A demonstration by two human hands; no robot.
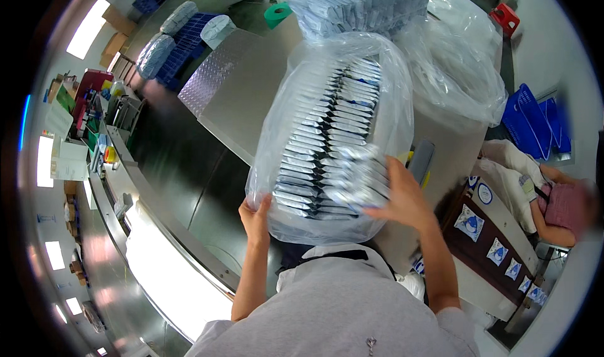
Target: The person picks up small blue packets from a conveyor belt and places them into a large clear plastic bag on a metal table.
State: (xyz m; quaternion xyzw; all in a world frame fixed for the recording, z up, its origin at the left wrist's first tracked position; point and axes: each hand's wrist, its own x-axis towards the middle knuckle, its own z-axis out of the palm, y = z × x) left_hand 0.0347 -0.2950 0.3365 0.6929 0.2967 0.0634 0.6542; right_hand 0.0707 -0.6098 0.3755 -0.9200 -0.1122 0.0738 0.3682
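Observation:
In front of me a large clear plastic bag (393,99) lies open on a metal table. Inside it, silvery-white packets (301,162) stand on edge in two long rows. My left hand (256,220) pinches the bag's edge at the near left corner. Over the near end of the right-hand row, my right hand (408,196) grips a stack of packets (357,175) from its right side. Motion smears this stack, and it hides part of the row beneath.
Behind the bag sits another filled bag of packets (358,7), with loose clear plastic (453,67) beside it. A conveyor (462,221) carries single packets at the right, where another person (560,212) sits. Blue baskets (531,124) stand farther back. A long workbench (157,225) runs along the left.

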